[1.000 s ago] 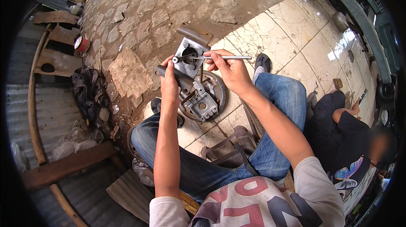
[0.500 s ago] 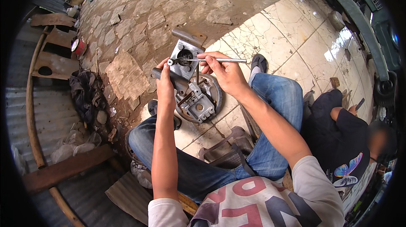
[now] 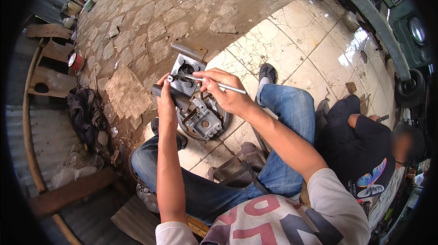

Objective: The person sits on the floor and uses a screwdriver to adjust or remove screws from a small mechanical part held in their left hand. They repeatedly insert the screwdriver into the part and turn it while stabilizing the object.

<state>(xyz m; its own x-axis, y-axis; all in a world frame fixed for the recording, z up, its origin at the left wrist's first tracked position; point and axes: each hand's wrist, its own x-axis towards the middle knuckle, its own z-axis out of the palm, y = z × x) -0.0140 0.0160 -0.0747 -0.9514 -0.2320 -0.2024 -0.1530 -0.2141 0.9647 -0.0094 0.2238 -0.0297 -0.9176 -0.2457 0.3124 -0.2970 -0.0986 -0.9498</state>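
Observation:
My left hand is closed, thumb and fingers pinching a small round metal piece with a hole in its end. In my closed right hand is a slim silver metal rod, its outer end sloping down to the right. The rod's inner end points at the small piece; whether they touch is too small to tell. Just beyond both hands stands a grey steel plate with bolt heads and a dark round opening. Nearer me, a grey metal casting rests on a round metal base.
My jeans-clad knees flank the metal parts. Cracked pale tiles lie to the right, rough stone paving beyond. A flat cardboard piece lies at left, near a dark cloth heap. Another person sits close on my right.
My view has shifted, so the scene sits further left. The rod has tilted, its outer end now lower, as my right hand turned. Both hands keep their hold.

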